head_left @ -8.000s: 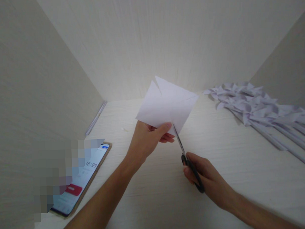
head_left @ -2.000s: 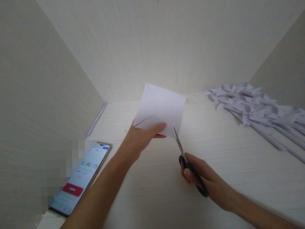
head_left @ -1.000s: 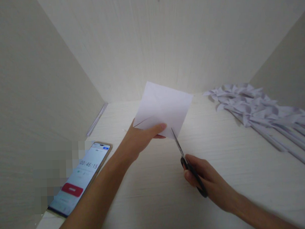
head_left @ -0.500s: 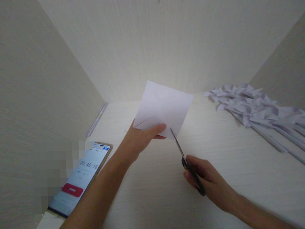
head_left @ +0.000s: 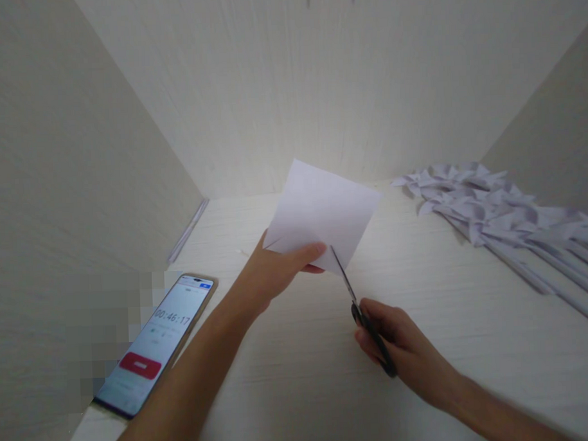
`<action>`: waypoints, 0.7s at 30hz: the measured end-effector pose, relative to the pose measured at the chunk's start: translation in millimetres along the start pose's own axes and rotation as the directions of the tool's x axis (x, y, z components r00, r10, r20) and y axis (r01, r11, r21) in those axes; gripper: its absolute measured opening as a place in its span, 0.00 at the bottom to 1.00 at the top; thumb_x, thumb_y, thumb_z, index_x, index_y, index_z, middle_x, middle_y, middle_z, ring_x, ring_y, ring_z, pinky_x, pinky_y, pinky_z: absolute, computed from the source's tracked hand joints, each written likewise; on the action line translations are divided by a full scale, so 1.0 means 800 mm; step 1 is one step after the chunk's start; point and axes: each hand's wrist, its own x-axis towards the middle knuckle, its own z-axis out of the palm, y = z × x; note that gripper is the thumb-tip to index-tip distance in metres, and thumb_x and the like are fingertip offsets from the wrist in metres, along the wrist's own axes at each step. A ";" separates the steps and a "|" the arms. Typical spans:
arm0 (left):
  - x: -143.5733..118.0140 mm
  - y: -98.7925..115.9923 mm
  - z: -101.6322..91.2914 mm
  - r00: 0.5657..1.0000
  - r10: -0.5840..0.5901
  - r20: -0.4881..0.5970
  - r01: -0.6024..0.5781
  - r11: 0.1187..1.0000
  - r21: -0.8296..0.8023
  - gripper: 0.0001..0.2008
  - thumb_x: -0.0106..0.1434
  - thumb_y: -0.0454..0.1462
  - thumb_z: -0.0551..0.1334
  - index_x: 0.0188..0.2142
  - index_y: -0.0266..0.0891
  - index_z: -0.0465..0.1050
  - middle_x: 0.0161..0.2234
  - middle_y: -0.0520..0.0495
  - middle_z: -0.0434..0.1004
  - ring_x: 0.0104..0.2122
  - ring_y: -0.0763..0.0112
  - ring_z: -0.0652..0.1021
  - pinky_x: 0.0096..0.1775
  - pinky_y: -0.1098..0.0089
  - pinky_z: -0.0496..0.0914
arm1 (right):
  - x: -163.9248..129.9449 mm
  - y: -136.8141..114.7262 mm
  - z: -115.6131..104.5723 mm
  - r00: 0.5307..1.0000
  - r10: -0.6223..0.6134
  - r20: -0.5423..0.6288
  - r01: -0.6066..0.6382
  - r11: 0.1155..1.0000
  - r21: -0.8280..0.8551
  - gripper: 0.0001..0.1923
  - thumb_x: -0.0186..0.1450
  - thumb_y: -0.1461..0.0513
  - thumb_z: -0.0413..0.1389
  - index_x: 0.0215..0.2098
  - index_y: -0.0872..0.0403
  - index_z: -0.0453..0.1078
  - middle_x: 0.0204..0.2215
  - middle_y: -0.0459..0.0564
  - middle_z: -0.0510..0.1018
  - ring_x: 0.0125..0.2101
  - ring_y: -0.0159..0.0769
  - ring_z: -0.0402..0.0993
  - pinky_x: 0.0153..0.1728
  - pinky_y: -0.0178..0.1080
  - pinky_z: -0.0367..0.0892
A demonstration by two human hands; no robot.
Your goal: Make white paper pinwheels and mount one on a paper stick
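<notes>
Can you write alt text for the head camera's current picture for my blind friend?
The left hand holds a squarish white sheet above a pale table, while the right hand holds black-handled scissors at the sheet's near corner. A phone showing 00:46:17 lies at left, white paper pinwheels at right.

White paper [head_left: 325, 210] farther right than two seconds ago, scissors [head_left: 370, 328] less open (blades [head_left: 345, 276] seemingly together)

The white paper square [head_left: 327, 206] slants cornerwise (its left corner slit); the black-handled scissors [head_left: 370, 330] overlap its lower corner.
</notes>
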 end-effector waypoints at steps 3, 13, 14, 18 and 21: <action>-0.001 0.002 0.002 0.999 -0.031 0.026 0.031 0.999 0.016 0.10 0.44 0.34 0.64 0.29 0.33 0.72 0.28 0.48 0.76 0.29 0.69 0.76 0.29 0.71 0.74 | 0.000 -0.001 0.000 1.000 -0.005 0.005 0.005 1.000 0.011 0.16 0.59 0.53 0.47 0.20 0.53 0.50 0.16 0.39 0.52 0.18 0.25 0.48 0.17 0.31 0.47; -0.001 -0.007 0.005 0.997 -0.021 0.076 0.016 0.998 0.068 0.09 0.46 0.35 0.63 0.30 0.35 0.73 0.28 0.47 0.76 0.28 0.69 0.76 0.28 0.72 0.73 | 0.000 -0.003 0.001 1.000 -0.010 0.004 0.009 0.998 0.060 0.17 0.59 0.51 0.46 0.21 0.53 0.51 0.17 0.39 0.54 0.18 0.25 0.50 0.18 0.31 0.48; -0.001 -0.008 0.005 0.997 -0.022 0.079 0.016 0.997 0.075 0.09 0.46 0.35 0.63 0.29 0.35 0.73 0.28 0.48 0.76 0.28 0.70 0.76 0.28 0.72 0.73 | 0.000 -0.004 0.001 1.000 -0.013 0.004 0.013 0.998 0.057 0.17 0.59 0.51 0.46 0.21 0.53 0.51 0.17 0.40 0.54 0.18 0.26 0.50 0.18 0.31 0.48; -0.002 -0.008 0.005 0.995 -0.012 0.099 0.001 0.995 0.102 0.07 0.47 0.35 0.62 0.28 0.35 0.73 0.27 0.48 0.76 0.27 0.70 0.76 0.28 0.73 0.72 | 0.000 -0.006 0.001 1.000 -0.025 0.004 0.025 0.998 0.055 0.17 0.59 0.50 0.46 0.21 0.53 0.51 0.17 0.40 0.54 0.19 0.26 0.50 0.18 0.32 0.48; -0.003 -0.010 0.004 0.994 -0.010 0.110 -0.003 0.993 0.122 0.06 0.48 0.36 0.62 0.27 0.35 0.73 0.26 0.48 0.76 0.27 0.70 0.76 0.28 0.73 0.72 | -0.001 -0.007 0.000 1.000 -0.023 -0.003 0.023 0.998 0.059 0.18 0.59 0.50 0.46 0.21 0.53 0.52 0.17 0.40 0.55 0.19 0.26 0.50 0.18 0.32 0.48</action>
